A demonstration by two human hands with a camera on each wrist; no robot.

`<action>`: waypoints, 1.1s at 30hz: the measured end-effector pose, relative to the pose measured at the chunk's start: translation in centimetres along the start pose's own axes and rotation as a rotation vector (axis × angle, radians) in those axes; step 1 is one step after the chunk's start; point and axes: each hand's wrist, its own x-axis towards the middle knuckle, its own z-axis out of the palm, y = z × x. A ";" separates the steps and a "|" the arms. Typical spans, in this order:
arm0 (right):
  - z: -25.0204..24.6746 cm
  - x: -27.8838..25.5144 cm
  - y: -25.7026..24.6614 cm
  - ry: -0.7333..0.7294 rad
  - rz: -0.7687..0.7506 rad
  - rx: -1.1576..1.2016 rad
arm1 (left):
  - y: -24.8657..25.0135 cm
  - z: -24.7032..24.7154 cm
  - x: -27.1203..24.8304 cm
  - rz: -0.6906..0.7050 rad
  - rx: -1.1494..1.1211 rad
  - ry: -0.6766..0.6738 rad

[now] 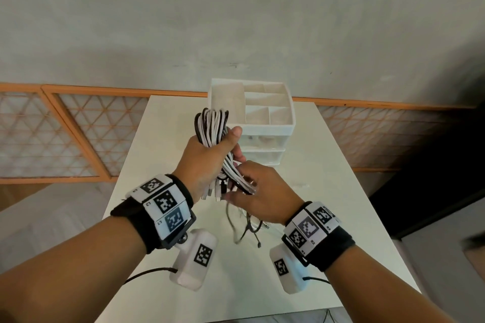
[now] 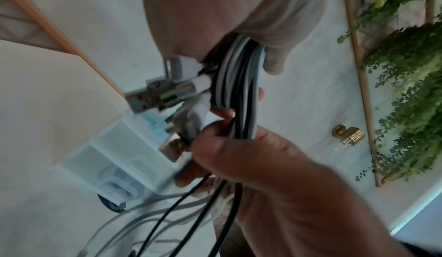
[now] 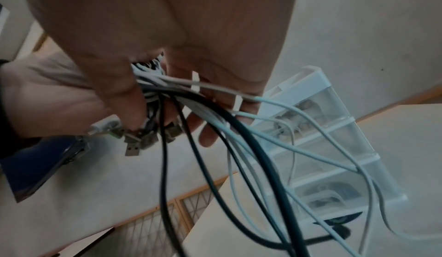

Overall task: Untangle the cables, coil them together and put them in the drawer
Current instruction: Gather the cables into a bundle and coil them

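A person stands at a white table and holds a thick bunch of black and white cables up in the air, in front of a small white plastic drawer box. The left hand is wrapped tight around the middle of the bunch, with the thumb up by the side of the drawer box. The looped top of the bunch sticks up above this hand, right in front of the drawer box's open top trays.

The right hand is just below the left hand, nearer the person than the drawer box. Its fingers curl loosely around the loose cable ends that hang down from the bunch. Those ends drop to the table on the near side of the drawer box and lie there in a messy pile. A few silver metal plugs poke out between the two hands.

The drawer box has see-through drawers, all pushed in. Some things are inside them, but they are too blurry to tell. Both wrists wear black bands with black-and-white square tags.
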 end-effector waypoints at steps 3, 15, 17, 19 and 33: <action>0.0 0.2 1.7 -0.061 0.191 -0.111 | 1.2 -0.4 0.0 0.050 -0.066 -0.090; -3.9 2.3 1.6 0.217 0.376 -0.462 | -1.2 -1.1 -1.4 -0.157 0.505 -0.438; -3.8 2.7 0.5 0.246 0.378 -0.471 | -1.9 -0.6 -1.2 -0.149 0.551 -0.372; -3.8 2.9 -0.6 0.267 0.368 -0.484 | -2.4 -0.3 -1.1 -0.184 0.551 -0.300; -5.0 2.4 -2.0 0.263 0.086 -0.116 | -1.4 -1.1 -0.2 -0.041 0.309 -0.052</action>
